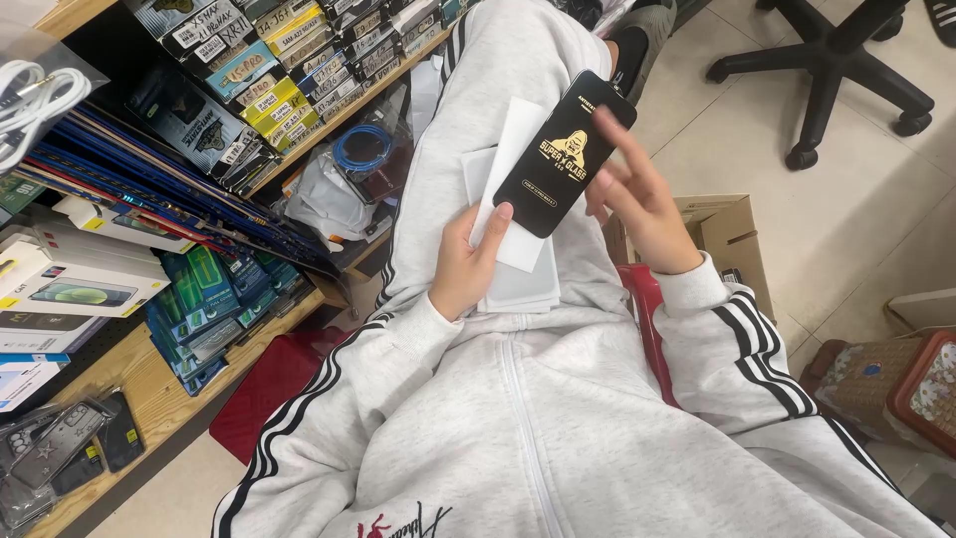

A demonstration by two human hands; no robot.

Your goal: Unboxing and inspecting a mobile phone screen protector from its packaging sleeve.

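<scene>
From the head view, the left hand (466, 267) hides the near edge of the flat white sleeves (518, 284) stacked on the lap, its grip pinching a flat black rectangular packet with gold print (564, 154) tilted above them. The right hand (637, 204) touches the packet's far edge with spread fingers, holding nothing.

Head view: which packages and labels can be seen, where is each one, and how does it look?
Flat black rectangular package with gold print: between both hands, over the lap.
White flat sleeves: under the black package, held by the left hand.
Right hand: fingers on the black package's right edge.
Yellow and blue labelled boxes: upper wooden shelf, stacked in rows.
White rectangular boxes: left shelf.
Brown cardboard box: on the floor, right.
</scene>
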